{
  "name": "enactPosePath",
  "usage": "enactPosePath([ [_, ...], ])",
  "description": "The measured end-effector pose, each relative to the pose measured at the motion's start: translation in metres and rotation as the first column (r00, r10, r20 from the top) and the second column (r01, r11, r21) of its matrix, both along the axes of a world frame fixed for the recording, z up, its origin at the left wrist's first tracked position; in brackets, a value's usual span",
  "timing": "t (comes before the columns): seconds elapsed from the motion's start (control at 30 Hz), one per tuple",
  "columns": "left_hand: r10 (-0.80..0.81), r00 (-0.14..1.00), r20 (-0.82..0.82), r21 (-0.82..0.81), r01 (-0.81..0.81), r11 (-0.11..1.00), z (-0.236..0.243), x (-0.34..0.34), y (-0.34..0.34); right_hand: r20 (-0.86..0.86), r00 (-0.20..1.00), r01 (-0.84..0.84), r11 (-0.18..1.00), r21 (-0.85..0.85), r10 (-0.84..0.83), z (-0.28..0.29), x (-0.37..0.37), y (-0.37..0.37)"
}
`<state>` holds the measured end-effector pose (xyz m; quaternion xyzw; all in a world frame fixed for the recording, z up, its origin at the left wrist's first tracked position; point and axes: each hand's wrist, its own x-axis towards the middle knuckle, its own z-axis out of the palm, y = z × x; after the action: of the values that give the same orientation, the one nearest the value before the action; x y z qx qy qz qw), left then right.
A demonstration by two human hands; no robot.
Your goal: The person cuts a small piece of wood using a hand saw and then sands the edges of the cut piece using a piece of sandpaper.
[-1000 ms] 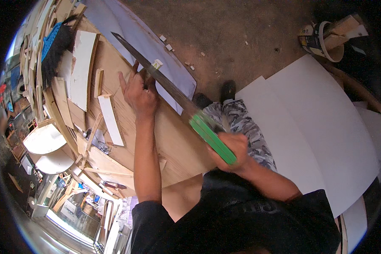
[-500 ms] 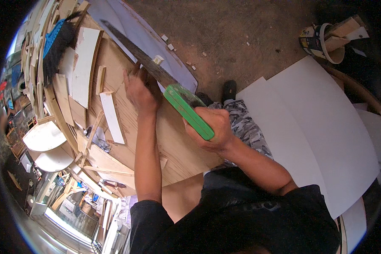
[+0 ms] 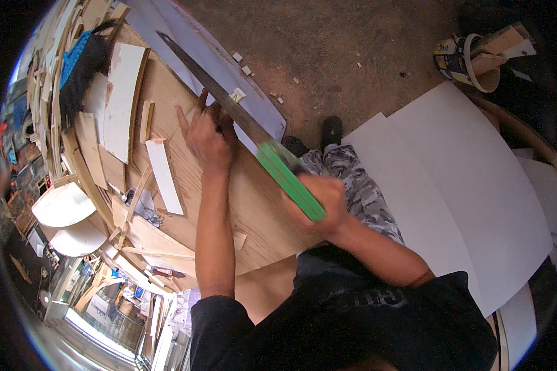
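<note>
My right hand (image 3: pixel 320 203) is wrapped around the green handle (image 3: pixel 291 182) of a handsaw (image 3: pixel 234 111). Its dark blade slants up and left along the edge of the plywood worktop (image 3: pixel 266 232). At that edge my left hand (image 3: pixel 207 141) sits beside the blade, some fingers raised and others bent. What those bent fingers grip is hidden. Just past the blade, opposite my left hand, a small pale block end (image 3: pixel 237 94) sticks out. Left of that hand, a narrow white strip (image 3: pixel 164 176) and a short wood piece (image 3: pixel 146 121) lie on the worktop.
A curved white panel (image 3: pixel 125 99), a black-bristled brush with a blue top (image 3: pixel 77 62) and wood strips crowd the worktop's left. Small offcuts (image 3: pixel 246 70) dot the floor beside a lavender board (image 3: pixel 195 46). Large white sheets (image 3: pixel 439 185) lie right; a bucket (image 3: pixel 467 62) holds scraps.
The saw and my right hand have moved back, down and to the right, drawing the blade along. My left hand stays nearly in place, its fingers slightly more spread.
</note>
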<state>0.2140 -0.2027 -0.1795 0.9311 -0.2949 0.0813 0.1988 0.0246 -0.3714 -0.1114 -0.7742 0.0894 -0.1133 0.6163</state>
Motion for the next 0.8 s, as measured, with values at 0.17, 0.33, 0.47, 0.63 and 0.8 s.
enactPosePath([
  [0.17, 0.08, 0.996, -0.024, -0.036, -0.081, 0.996, 0.0, -0.002, -0.003, -0.039, 0.998, -0.042, 0.999, -0.023, 0.041, 0.013, -0.009, -0.011],
  [0.33, 0.065, 0.998, -0.001, -0.024, -0.065, 0.998, -0.003, 0.001, 0.0, 0.01, 1.0, 0.019, 0.991, 0.132, -0.02, 0.006, 0.013, -0.004],
  [0.47, 0.062, 0.998, -0.004, 0.024, -0.062, 0.998, 0.001, 0.002, -0.004, -0.056, 0.998, -0.039, 0.999, 0.014, 0.04, 0.01, -0.033, -0.016],
  [0.63, 0.084, 0.996, -0.022, -0.037, -0.084, 0.996, -0.007, 0.007, 0.002, -0.04, 0.999, -0.03, 0.997, 0.078, 0.033, 0.019, -0.015, -0.016],
  [0.8, 0.055, 0.997, 0.048, -0.015, -0.054, 0.998, -0.004, 0.007, 0.001, -0.066, 0.994, -0.085, 0.996, 0.031, 0.087, 0.023, -0.031, -0.024],
])
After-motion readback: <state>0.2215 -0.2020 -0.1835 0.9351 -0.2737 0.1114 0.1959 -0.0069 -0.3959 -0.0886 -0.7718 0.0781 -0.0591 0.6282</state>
